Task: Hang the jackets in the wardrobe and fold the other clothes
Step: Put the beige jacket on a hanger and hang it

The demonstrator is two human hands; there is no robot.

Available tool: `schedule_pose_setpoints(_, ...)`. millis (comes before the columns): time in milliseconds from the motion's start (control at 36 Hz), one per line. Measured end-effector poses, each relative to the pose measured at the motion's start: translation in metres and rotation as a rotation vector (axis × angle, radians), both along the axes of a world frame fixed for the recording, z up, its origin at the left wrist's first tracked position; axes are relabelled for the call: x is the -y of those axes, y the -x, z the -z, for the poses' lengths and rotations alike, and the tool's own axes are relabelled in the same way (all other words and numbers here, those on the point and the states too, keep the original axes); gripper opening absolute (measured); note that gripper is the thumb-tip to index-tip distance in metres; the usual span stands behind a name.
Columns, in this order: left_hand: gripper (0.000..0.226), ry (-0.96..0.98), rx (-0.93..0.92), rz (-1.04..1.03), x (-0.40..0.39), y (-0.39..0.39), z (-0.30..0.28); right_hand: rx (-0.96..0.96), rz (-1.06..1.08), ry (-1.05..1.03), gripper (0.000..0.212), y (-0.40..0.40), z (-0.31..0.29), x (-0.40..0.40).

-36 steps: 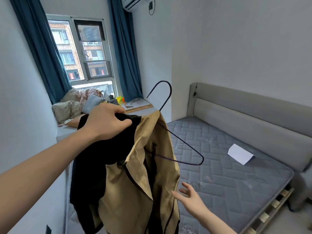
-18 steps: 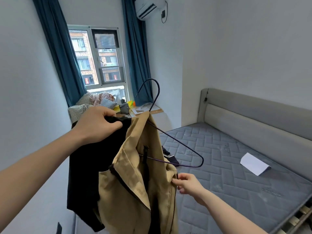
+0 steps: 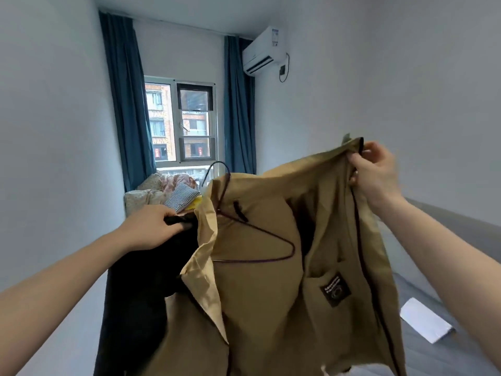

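Note:
A tan jacket (image 3: pixel 260 294) with a black outer side hangs spread open in front of me, its lining and a small black label facing me. My left hand (image 3: pixel 151 226) grips the black fabric at the jacket's left shoulder. My right hand (image 3: pixel 374 169) pinches the right front edge and holds it up and out to the right. A dark wire hanger (image 3: pixel 254 234) sits inside the jacket, its hook poking up above the collar.
A grey mattress (image 3: pixel 447 348) with a white sheet of paper (image 3: pixel 425 322) lies at the lower right. Piled clothes and a checked cloth (image 3: pixel 181 198) rest on the window sill ahead, between blue curtains (image 3: pixel 127 104). An air conditioner (image 3: pixel 263 51) hangs on the right wall.
My right hand took hold of the jacket's front edge and lifted it up and to the right, spreading the jacket open. The view tilted upward.

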State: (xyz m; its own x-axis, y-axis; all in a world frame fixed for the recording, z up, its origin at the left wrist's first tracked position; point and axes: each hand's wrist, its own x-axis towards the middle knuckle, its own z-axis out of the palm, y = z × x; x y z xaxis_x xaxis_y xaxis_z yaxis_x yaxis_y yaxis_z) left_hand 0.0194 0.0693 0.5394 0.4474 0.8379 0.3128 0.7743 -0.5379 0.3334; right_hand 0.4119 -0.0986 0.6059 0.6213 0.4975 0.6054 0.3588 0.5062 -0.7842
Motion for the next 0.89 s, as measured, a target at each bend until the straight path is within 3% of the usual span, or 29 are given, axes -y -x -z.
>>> schedule_pose_setpoints(111, 0.030, 0.068, 0.152, 0.007, -0.011, 0.001, -0.013, 0.191, -0.293, -0.005, 0.014, 0.060, -0.034, 0.047)
schedule_pose_setpoints(222, 0.023, 0.096, 0.250, -0.020, -0.016, -0.002, -0.024, 0.581, -0.645, 0.366, 0.011, 0.116, 0.001, 0.090)
schedule_pose_setpoints(278, 0.020, 0.100, 0.276, -0.023, -0.018, -0.011, -0.028, 0.834, -0.625, 0.504, 0.011, 0.142, 0.023, 0.097)
schedule_pose_setpoints(333, 0.018, 0.100, 0.323, -0.005, -0.012, -0.024, -0.032, 1.016, -0.567, 0.515, 0.017, 0.164, 0.038, 0.092)
schedule_pose_setpoints(389, 0.020, 0.121, 0.331, 0.044, -0.006, -0.039, -0.037, 1.113, -0.535, 0.491, 0.023, 0.181, 0.048, 0.082)
schedule_pose_setpoints(472, 0.032, 0.130, 0.357, 0.152, 0.006, -0.056, -0.042, 1.211, -0.493, 0.530, 0.009, 0.188, 0.058, 0.065)
schedule_pose_setpoints(556, 0.038, 0.084, 0.365, 0.222, 0.012, -0.068, -0.044, 1.246, -0.501, 0.597, 0.010, 0.172, 0.056, 0.061)
schedule_pose_setpoints(694, 0.046, 0.026, 0.347, 0.255, 0.010, -0.067, -0.044, 1.069, -0.304, 0.491, 0.003, 0.119, 0.030, 0.086)
schedule_pose_setpoints(806, 0.041, -0.014, 0.308, 0.243, 0.011, -0.067, -0.041, 0.945, 0.031, 0.419, 0.015, 0.062, 0.022, 0.087)
schedule_pose_setpoints(889, 0.039, -0.041, 0.276, 0.214, 0.015, -0.073, -0.040, 0.942, 0.113, 0.599, 0.032, 0.032, 0.029, 0.080)
